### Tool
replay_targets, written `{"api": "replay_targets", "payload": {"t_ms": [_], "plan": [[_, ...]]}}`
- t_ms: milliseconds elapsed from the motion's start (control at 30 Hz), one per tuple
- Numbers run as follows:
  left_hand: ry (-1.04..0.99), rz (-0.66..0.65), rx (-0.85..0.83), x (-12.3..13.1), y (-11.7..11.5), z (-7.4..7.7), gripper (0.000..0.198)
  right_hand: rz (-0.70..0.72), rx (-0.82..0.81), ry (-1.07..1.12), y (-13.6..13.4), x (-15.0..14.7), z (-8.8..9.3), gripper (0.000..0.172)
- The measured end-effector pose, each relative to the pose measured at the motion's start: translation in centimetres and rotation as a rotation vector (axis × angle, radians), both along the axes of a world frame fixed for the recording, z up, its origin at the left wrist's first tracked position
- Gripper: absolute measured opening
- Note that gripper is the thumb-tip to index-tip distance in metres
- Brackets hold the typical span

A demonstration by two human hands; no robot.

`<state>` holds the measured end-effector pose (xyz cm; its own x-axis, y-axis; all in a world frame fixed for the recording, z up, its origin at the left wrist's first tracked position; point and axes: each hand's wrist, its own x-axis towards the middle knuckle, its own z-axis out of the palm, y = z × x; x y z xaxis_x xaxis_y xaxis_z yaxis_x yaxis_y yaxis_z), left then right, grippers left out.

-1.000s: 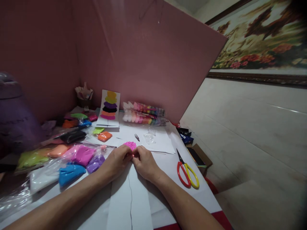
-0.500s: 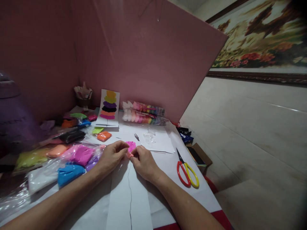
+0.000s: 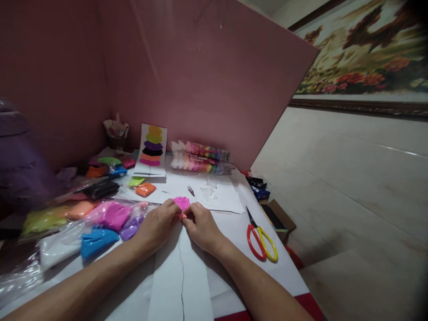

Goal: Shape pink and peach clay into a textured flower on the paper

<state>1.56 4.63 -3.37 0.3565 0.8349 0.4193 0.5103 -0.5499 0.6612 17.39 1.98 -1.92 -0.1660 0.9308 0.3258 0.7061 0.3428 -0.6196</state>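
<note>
A textured pink clay piece (image 3: 181, 203) lies at the top of a white paper strip (image 3: 180, 276), which has a wavy pencil line down it. Just below the pink, salmon clay (image 3: 181, 216) shows between my fingertips. My left hand (image 3: 162, 221) pinches it from the left, fingers closed. From the right, my right hand (image 3: 202, 225) pinches the same salmon clay with thumb and forefinger. A small fork head (image 3: 190, 191) rests behind the hands. Scissors (image 3: 259, 238) with red and yellow handles lie on the right, blades apart slightly.
Bagged clay (image 3: 98, 243) in many colours crowds the left side. A painted card (image 3: 151, 151) and packs of coloured clay (image 3: 200, 158) stand at the back. A thin stick (image 3: 225, 211) lies behind my right hand. A purple bottle (image 3: 20, 156) is far left.
My left hand has shifted slightly right and closer to my right hand, covering more of the salmon clay. My right hand has barely moved.
</note>
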Motion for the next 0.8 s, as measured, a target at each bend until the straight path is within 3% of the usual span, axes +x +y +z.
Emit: {"api": "replay_targets", "payload": {"t_ms": [267, 633, 800], "plan": [[-0.043, 0.016, -0.068, -0.1, 0.3, 1.0, 0.017, 0.003, 0.006, -0.007, 0.0, -0.1, 0.0, 0.013], [-0.042, 0.0, -0.062, 0.2, 0.2, 0.3, 0.009, 0.01, -0.001, -0.021, -0.1, 0.0, 0.0, 0.014], [-0.261, 0.063, -0.203, 0.0, 0.3, 1.2, 0.019, 0.004, -0.005, -0.011, -0.1, -0.1, 0.1, 0.011]]}}
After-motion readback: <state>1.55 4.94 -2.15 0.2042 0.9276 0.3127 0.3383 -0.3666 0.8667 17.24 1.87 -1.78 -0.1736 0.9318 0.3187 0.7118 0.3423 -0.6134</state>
